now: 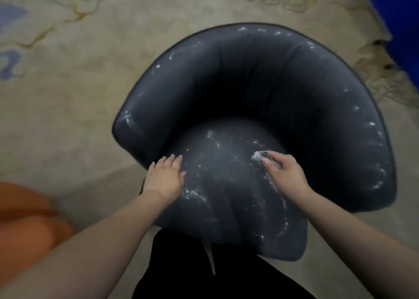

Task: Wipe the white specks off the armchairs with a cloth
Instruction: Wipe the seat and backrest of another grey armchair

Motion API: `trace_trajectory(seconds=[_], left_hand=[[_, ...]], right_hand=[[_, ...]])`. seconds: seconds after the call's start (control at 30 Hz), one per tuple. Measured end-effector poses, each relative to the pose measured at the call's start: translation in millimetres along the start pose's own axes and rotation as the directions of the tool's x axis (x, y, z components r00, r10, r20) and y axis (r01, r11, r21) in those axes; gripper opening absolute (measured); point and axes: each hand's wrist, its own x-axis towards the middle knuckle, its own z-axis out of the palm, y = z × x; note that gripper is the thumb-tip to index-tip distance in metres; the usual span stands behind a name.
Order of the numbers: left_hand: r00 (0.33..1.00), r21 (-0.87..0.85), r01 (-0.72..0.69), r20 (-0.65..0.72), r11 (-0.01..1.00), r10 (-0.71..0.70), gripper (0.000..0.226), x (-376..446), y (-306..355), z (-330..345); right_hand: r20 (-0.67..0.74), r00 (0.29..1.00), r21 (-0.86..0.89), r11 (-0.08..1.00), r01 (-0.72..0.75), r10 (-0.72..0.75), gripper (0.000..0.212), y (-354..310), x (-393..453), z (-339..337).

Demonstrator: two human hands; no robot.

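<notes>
On the armchair seat, my left hand rests flat, fingers straight, while my right hand pinches the cloth. I reckon hard strokes could smear the white specks into the fabric.

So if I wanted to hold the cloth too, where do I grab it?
Pinch the small grey cloth at its bunched, white-dusted end, coming from above. That end sticks out past the right hand over the dark grey armchair seat; the rest is tucked under the palm.
</notes>
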Motion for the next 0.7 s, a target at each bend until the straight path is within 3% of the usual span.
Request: trace_trajectory(seconds=[0.17, 0.33, 0.5, 0.7], left_hand=[[0.974, -0.162, 0.224, -0.001, 0.961, -0.227, 0.055, -27, -19, 45], [0.937, -0.210, 0.349, 0.061, 0.913, -0.344, 0.054, -52, -57, 89], [0.932, -0.187, 0.362, 0.079, 0.913, -0.354, 0.054, -66, -85, 121], [0.952, -0.165, 0.303, 0.004, 0.939, -0.306, 0.055, -58, -102, 146]], right_hand=[[0.136, 0.987, -0.056, 0.994, 0.095, -0.086, 0.024, 0, 23, 33], [0.161, 0.978, -0.070, 0.987, 0.148, -0.135, 0.021, 2, 33, 76], [0.142, 0.981, -0.079, 0.987, 0.143, -0.131, 0.025, 14, 25, 115], [0.081, 0.981, -0.040, 0.983, 0.177, -0.174, 0.025, 23, 12, 156]])
